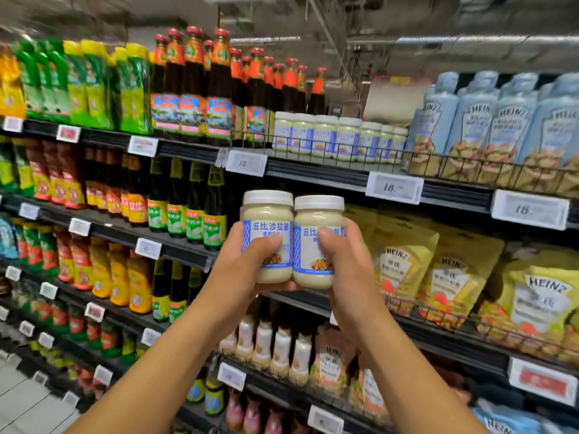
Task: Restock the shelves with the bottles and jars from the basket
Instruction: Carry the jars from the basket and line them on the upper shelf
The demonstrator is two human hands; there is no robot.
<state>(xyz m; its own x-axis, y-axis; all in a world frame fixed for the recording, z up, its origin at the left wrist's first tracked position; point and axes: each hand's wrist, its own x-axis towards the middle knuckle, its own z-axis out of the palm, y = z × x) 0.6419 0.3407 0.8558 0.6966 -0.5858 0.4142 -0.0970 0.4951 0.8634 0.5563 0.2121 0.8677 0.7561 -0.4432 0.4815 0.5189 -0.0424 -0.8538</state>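
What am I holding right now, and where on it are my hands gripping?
Two white-lidded jars: the left hand grips the left jar around its labelled lower body, the right hand the right jar likewise.

White price tags [394, 187], yellow Heinz pouches [404, 261], green packets [94, 86], tiled floor [22, 396]

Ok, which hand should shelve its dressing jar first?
Probably right: the right hand holds the right jar nearly centred below the shelved jar row; the left hand holds the left jar under its left end.
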